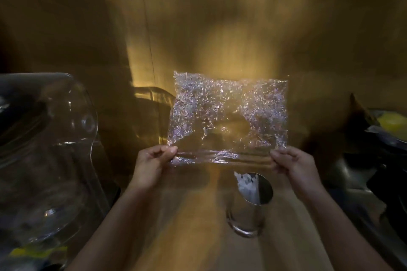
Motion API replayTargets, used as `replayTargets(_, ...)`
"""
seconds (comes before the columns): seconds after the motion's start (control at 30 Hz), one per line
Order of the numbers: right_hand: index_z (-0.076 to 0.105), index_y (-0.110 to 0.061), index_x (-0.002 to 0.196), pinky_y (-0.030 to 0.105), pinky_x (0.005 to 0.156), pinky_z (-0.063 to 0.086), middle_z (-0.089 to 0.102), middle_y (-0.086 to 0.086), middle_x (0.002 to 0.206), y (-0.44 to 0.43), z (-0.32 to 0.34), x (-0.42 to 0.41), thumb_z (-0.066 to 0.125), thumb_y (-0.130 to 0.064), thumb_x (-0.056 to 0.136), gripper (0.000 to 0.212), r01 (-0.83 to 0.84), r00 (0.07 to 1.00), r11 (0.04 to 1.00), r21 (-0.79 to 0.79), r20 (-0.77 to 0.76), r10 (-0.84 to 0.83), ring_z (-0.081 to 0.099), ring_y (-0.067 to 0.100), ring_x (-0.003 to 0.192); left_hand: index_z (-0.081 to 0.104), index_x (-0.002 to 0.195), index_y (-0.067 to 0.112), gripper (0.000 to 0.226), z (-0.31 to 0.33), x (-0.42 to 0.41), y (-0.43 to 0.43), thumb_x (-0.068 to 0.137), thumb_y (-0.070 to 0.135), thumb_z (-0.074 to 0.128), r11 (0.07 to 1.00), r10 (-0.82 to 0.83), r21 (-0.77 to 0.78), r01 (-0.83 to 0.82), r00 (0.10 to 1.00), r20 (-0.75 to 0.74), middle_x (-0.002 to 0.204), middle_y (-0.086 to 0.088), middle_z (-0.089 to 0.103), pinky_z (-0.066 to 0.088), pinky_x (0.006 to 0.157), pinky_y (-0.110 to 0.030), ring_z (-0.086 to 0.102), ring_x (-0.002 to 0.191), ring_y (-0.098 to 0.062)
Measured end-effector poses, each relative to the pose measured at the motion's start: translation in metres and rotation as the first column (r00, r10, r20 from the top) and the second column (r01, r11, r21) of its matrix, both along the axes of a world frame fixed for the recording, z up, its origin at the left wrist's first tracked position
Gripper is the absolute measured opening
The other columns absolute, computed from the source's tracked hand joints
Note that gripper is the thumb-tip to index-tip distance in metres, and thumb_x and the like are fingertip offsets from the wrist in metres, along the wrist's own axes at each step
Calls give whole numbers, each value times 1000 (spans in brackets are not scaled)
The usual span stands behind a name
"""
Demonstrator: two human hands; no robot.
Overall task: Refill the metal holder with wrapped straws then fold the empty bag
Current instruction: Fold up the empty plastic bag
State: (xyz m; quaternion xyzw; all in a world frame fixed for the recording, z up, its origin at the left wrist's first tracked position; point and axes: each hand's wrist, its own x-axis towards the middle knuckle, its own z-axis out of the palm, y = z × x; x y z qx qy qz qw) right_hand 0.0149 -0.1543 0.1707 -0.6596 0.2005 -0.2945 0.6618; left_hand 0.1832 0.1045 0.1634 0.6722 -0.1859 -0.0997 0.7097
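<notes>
Empty bag held up flat over table

Left hand [152,160] & right hand [293,163] each pinch a near corner of the crinkled clear bag [229,114], stretched btwn them; metal holder [248,207] w/ wrapped straws [247,185] stands below, nearer right hand

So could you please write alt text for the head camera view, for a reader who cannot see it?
Two bare hands, left hand and right hand, hold a crinkled, empty clear plastic bag stretched flat above a wooden table. Below it stands a metal holder containing white wrapped straws.
</notes>
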Motion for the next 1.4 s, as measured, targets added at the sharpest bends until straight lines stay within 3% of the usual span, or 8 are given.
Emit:
replayTargets(0.33, 66, -11, 72, 15, 40, 48, 72, 4, 55, -7, 11, 11, 61, 4, 77, 17, -67, 996, 997, 34, 55, 65, 61, 8, 42, 68, 77, 4, 11, 19, 4, 14, 82, 14, 66, 999, -49, -11, 49, 998, -36, 47, 10, 58, 42, 41, -12, 50, 41, 0)
replayTargets(0.57, 73, -3, 89, 30, 83, 56, 73, 18, 99, -25, 12, 0, 61, 0, 67, 25, -307, 948, 947, 97, -53, 313, 70, 29, 91, 70, 72, 14, 29, 21, 17, 28, 83, -9, 54, 989, -147, -17, 146, 987, -59, 60, 2, 72, 50, 49, -11, 64, 57, -1)
replayTargets(0.73, 64, 16, 62, 24, 55, 59, 73, 17, 69, -22, 16, 3, 44, 27, 76, 26, -200, 969, 977, 70, -135, 208, 71, 25, 66, 58, 33, 16, 58, 24, 11, 24, 65, -28, 39, 995, -56, 83, 49, 995, 85, 35, 5, 55, 37, 39, -9, 51, 39, 2)
replayTargets(0.97, 68, -5, 45, 13, 40, 46, 68, 4, 48, -13, 12, 4, 43, 21, 79, 50, -225, 957, 974, -25, -193, 216, 61, 10, 41, 50, 33, 12, 53, 23, 6, 25, 61, -30, 33, 996, 19, 90, -26, 997, 75, 41, -5, 51, 37, 43, -12, 48, 46, -12)
replayTargets(1.13, 69, -8, 48, 17, 35, 46, 68, 0, 49, -9, 3, 12, 47, 17, 81, 47, -202, 969, 976, 79, -132, 211, 58, 7, 39, 66, 92, 23, 20, 23, 1, 25, 90, 11, 49, 996, -37, -80, 25, 988, -153, 102, -1, 65, 52, 68, -25, 60, 92, -13)
replayTargets(1.27, 70, -10, 47, 16, 41, 45, 67, 0, 49, -5, -1, 15, 47, 16, 81, 49, -148, 983, 983, 108, -88, 158, 57, 7, 41, 39, 137, 20, 73, 6, 2, 34, 78, 64, 44, 970, -243, -71, 233, 896, -372, 146, -5, 40, 26, 111, -55, 37, 134, -23)
replayTargets(1.33, 74, -13, 61, 18, 48, 51, 70, 1, 58, -5, -2, 13, 47, 13, 84, 44, -101, 992, 988, 116, -64, 109, 60, 15, 53, 52, 126, 9, 82, -2, -4, 35, 64, 62, 64, 945, -290, 21, 326, 867, -405, 126, -8, 57, 48, 92, -40, 57, 113, -22)
replayTargets(1.4, 69, -19, 94, 25, 55, 56, 70, 6, 78, -6, -4, 12, 48, 5, 88, 32, -56, 998, 973, 224, -19, 61, 60, 24, 70, 66, 103, -1, 65, -4, -9, 35, 57, 44, 77, 941, -269, 106, 320, 904, -333, 92, -5, 70, 47, 63, -21, 64, 78, -11)
